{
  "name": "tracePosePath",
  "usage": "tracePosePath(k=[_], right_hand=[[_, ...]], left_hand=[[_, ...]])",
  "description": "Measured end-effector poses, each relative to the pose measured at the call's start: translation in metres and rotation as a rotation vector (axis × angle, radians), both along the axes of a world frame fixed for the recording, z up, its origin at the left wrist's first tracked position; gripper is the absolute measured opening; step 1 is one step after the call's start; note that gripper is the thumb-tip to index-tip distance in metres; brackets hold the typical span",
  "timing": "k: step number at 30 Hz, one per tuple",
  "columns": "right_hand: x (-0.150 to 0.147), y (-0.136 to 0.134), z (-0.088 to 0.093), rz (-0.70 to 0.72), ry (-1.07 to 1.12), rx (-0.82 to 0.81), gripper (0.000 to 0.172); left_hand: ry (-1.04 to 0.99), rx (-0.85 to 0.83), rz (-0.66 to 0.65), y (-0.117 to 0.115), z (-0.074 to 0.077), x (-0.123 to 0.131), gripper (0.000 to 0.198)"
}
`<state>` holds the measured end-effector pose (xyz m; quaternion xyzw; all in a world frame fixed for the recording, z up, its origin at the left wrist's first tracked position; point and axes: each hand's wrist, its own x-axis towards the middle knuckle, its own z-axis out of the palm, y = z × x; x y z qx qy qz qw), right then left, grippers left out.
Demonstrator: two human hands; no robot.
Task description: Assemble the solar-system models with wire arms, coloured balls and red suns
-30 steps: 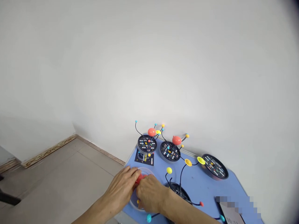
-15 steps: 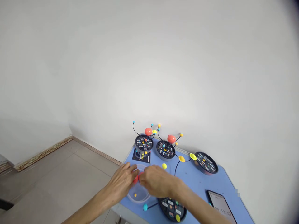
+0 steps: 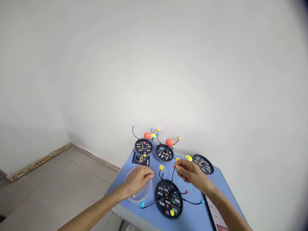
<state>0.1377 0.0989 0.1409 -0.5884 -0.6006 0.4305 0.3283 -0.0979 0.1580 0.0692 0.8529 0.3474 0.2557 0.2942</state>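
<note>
My right hand [image 3: 191, 173] is closed in a pinch at the upper tip of a black curved rod [image 3: 172, 177]; a bit of blue shows at its fingertips. That rod rises from the nearest planet model [image 3: 168, 205], a dark round base with several rods bearing blue, yellow and red balls. A yellow ball [image 3: 161, 167] tops one rod, and another rod beside it has a bare end. My left hand [image 3: 139, 178] is over a clear plastic bowl [image 3: 148, 192], fingers curled together; what they hold, if anything, is hidden. A small orange ball [image 3: 134, 195] shows in the bowl.
Two similar models with red centre balls, a left one [image 3: 143, 147] and a right one [image 3: 164, 153], stand at the back. A dark disc base [image 3: 203, 164] lies at the right, a printed card [image 3: 141, 159] at the left, a phone [image 3: 215, 213] front right. A wall backs the blue table [image 3: 192, 221].
My hands have moved apart. The right went from the bowl up and right to the rod tip; the left stayed above the bowl. The red pieces at my fingers are out of sight.
</note>
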Motion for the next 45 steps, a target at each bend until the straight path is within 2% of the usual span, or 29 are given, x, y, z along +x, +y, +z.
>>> tracePosePath(k=[2,6,10,18,27,33,37,40,45], right_hand=[[0.003,-0.003,-0.009,-0.031,0.016,-0.001,0.044],[0.007,-0.004,-0.021,-0.058,0.004,-0.009,0.036],[0.008,0.001,-0.029,-0.050,-0.021,-0.021,0.029],[0.006,0.012,-0.047,0.018,-0.172,-0.010,0.025],[-0.002,0.024,-0.051,0.091,-0.421,0.015,0.010],[-0.006,0.026,-0.055,0.079,-0.483,0.017,0.013],[-0.007,0.024,-0.053,0.051,-0.462,0.023,0.015],[-0.007,0.023,-0.051,0.028,-0.418,0.030,0.018],[0.003,0.018,-0.045,-0.052,-0.286,0.046,0.009]], left_hand=[[0.028,0.004,0.013,0.003,-0.006,0.012,0.028],[0.055,-0.050,0.119,0.009,-0.014,0.026,0.011],[0.057,-0.085,0.130,0.014,-0.017,0.032,0.033],[0.048,-0.132,0.111,0.020,-0.016,0.043,0.035],[0.068,-0.149,0.167,0.019,-0.018,0.055,0.024],[0.105,-0.130,0.203,0.021,-0.016,0.052,0.027],[0.113,-0.104,0.179,0.025,-0.019,0.043,0.020],[0.095,-0.059,0.176,0.026,-0.013,0.037,0.020],[0.008,0.048,0.195,0.017,0.015,0.038,0.018]])
